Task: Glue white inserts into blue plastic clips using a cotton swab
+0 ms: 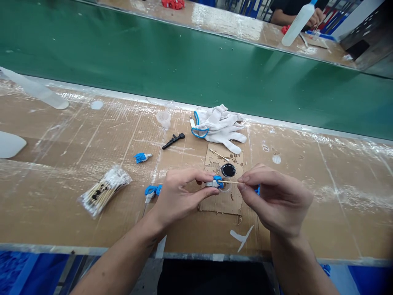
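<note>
Both hands [229, 192] pinch thumb to fingers, facing each other, forearms angling inward.

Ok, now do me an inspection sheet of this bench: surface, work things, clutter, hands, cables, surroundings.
Surface: brown, film-covered bench top, creased and shiny in patches.
Work things: blue-and-white part and thin stick in hand; round pot of dark liquid on a stained cardboard piece.
Clutter: white gloves, black part, clear cup, bag of swabs with dark smudges, torn tape.
Hands: left hand pinches the part; right hand holds the stick, its tip at the part.
Cables: nothing seen.
Surroundings: green strip beyond the bench; across it, a bottle and another person's hands.
</note>
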A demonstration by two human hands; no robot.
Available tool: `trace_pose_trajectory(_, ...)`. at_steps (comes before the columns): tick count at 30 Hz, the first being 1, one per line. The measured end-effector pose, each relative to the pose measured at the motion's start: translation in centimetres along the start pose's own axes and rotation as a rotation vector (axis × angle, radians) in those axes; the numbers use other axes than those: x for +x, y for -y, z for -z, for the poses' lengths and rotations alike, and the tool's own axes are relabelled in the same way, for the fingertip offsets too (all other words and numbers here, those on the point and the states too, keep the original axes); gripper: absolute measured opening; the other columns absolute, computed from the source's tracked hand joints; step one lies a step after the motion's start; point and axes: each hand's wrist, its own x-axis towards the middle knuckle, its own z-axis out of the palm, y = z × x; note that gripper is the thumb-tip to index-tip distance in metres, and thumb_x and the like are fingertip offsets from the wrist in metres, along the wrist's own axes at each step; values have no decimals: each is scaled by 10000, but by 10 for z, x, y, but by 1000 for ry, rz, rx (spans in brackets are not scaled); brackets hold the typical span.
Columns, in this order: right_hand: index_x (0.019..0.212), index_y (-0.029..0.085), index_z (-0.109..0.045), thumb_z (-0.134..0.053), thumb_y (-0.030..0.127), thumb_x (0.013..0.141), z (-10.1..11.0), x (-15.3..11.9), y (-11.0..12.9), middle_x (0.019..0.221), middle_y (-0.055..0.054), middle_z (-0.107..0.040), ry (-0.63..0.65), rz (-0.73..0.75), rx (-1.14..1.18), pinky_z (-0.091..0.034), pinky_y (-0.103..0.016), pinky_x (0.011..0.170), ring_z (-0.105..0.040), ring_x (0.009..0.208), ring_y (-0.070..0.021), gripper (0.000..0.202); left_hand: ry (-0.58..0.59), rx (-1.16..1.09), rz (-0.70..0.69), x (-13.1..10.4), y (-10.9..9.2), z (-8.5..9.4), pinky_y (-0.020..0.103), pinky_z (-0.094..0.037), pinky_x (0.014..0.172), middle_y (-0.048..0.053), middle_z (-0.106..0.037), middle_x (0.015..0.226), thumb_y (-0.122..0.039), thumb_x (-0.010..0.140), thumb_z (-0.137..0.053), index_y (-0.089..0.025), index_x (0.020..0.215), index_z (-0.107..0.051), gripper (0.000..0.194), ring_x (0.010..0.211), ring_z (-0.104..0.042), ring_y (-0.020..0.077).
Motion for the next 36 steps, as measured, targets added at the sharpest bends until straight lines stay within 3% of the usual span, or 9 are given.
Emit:
trace_pose_trajectory(10,976,243,-744,-707,-44,829,2,2,3,815,13,-728,32,46,16,-523,-351,638,-664,699,-163,325,10,6,8,-1,0,2,362,-679,800,28,-849,887,-171,735,-921,-227,855,-793,184,828,-817,233)
trace_pose_trajectory(15,971,253,-748,-729,-22,823,23,-10,-2,786,7,-721,-101,84,-22,-532,-359,613,-665,664,-178,313,-26,8,-1,-1,1,4,349,-680,790,25,-846,868,-151,728,-923,-221,834,-777,193,820,-818,226)
trace_pose_trajectory(18,969,255,-725,-706,0,865,29,-21,-11,811,-5,-722,82,56,-155,-546,-362,637,-678,712,-192,276,-27,-10,23,-1,1,6,368,-686,823,27,-850,911,-172,748,-913,-226,835,-764,181,853,-820,234)
trace_pose_trajectory(22,969,223,-707,-652,61,948,19,-31,-21,953,-52,-726,356,102,-425,-521,-356,658,-636,772,-191,172,-15,-24,38,-1,3,8,387,-686,866,42,-849,967,-212,767,-906,-226,866,-768,171,881,-817,237)
trace_pose_trajectory(26,1262,256,-670,-651,157,975,27,-33,-23,1206,-99,-662,475,1,-400,-574,-394,811,-645,1031,-249,304,-34,-14,26,-2,8,10,395,-680,888,25,-846,971,-193,774,-897,-253,883,-773,175,903,-813,233)
trace_pose_trajectory(28,1374,293,-615,-694,192,952,48,-36,-23,1228,-89,-614,367,-82,-329,-569,-376,813,-628,1032,-237,441,-45,-4,39,-3,10,10,401,-678,883,22,-844,959,-191,778,-890,-261,882,-774,170,914,-811,239)
trace_pose_trajectory(31,1348,329,-648,-768,203,896,93,-49,-30,1131,-47,-582,-7,-164,-312,-503,-336,688,-556,777,-169,484,-59,1,35,-5,12,11,388,-667,889,17,-841,956,-190,769,-896,-263,893,-778,186,927,-806,233)
trace_pose_trajectory(34,1095,276,-757,-803,252,883,132,-70,-39,992,-43,-635,-298,-220,-450,-460,-348,645,-566,729,-183,218,-66,-6,23,-5,14,11,352,-656,883,7,-839,968,-181,762,-902,-268,914,-782,212,936,-801,213)
trace_pose_trajectory(36,870,247,-745,-757,313,933,147,-82,-44,841,-44,-662,-340,-251,-592,-465,-367,655,-613,740,-219,92,-74,-2,21,-5,14,12,329,-656,845,5,-838,961,-189,767,-899,-270,924,-787,210,914,-799,202)
